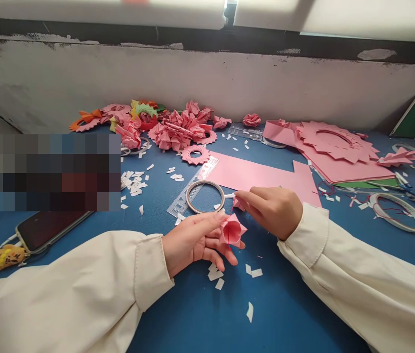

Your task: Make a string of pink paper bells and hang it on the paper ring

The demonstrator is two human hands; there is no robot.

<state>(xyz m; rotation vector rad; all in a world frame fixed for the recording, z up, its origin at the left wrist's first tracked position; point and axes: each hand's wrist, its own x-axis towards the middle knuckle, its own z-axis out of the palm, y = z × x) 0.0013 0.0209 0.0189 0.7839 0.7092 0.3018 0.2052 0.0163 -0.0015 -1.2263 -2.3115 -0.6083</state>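
Observation:
Between the thumb and fingers of my left hand (200,240) is a small pink folded-paper flower (236,234), its open cup turned toward me. A red thread (233,206) runs across this flower and up to the right hand. My right hand (275,208) is closed in a pinch on a smaller pink folded-paper piece (239,203), just above and right of the flower. The pinching fingertips partly cover that piece. Beyond the left hand lies a roll of tape (188,198) on a clear plastic ruler (181,200).
Pink paper (259,172) lies behind my hands. A heap of folded-paper flowers (174,130) stands by the wall. At right are stacked pink sheets (354,171) and another tape roll (376,208). A phone (53,228) is at left; white paper scraps (132,182) litter the blue table.

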